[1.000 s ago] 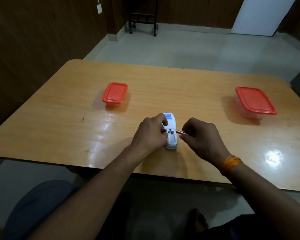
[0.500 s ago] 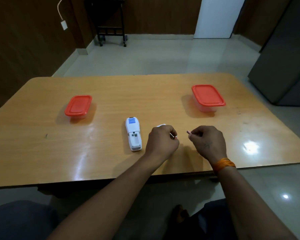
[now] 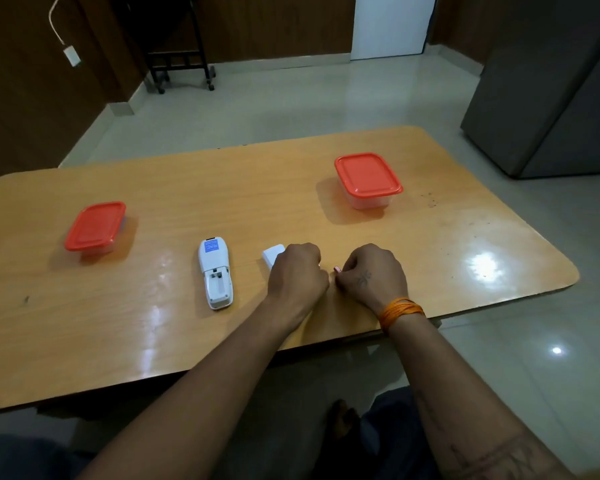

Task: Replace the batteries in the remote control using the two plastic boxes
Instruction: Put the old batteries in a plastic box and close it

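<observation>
The white remote (image 3: pixel 215 274) lies face down on the wooden table (image 3: pixel 187 188), its battery bay open and showing no batteries. Its white cover (image 3: pixel 273 255) rests just right of it, partly hidden by my left hand (image 3: pixel 298 271). My left hand is curled over the table; a glint at its fingertips suggests a battery, mostly hidden. Beside it, my right hand (image 3: pixel 373 273) pinches a battery whose pink tip (image 3: pixel 337 269) pokes out. Two clear boxes with red lids stand closed: one at the left (image 3: pixel 95 226), one at the far right (image 3: pixel 367 178).
A grey cabinet (image 3: pixel 548 98) stands off the table's right far corner. A black wheeled stand (image 3: pixel 177 53) is by the back wall. The table's near edge runs just under my forearms.
Both hands left the remote and moved right, each carrying a battery out of the bay. Over the last half second they drew closer together. The camera view swung to the right.
</observation>
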The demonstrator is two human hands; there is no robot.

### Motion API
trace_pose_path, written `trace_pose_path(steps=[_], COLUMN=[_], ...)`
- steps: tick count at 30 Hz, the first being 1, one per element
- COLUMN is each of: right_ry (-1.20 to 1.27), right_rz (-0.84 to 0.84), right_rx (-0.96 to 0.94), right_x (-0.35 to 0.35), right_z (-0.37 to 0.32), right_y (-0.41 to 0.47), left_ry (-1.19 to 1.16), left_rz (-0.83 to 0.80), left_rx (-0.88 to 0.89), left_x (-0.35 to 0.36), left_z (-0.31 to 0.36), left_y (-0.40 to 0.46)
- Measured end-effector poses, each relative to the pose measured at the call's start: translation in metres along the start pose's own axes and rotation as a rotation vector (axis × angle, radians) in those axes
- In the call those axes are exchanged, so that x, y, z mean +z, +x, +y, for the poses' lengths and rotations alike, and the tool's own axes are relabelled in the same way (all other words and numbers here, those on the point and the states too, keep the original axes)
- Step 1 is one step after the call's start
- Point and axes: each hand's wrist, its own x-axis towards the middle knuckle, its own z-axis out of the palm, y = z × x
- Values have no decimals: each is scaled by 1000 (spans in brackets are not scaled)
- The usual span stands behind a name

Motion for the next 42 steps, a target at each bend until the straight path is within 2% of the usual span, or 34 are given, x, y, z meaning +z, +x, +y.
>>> trace_pose_path(steps=[12, 19, 24, 33, 37, 42], right_ry=[42, 174, 288, 387, 348, 293], right_rz=[81, 325, 451, 362, 278, 371], right_rx=[4, 58, 65, 76, -41, -137], right_x=[-4, -19, -27, -25, -21, -24], right_z=[-2, 6, 12, 33, 47, 62], right_y=[1, 17, 50, 124, 136, 130], left_ry=[-25, -127, -343, -636, -733, -734], left_rz=[60, 170, 101, -63, -110, -85], left_rx=[34, 131, 79, -96, -89, -70], left_x=[-7, -15, -11, 12, 23, 28], left_z=[-2, 10, 31, 56, 61, 52], left_y=[-9, 0, 28, 108, 123, 129])
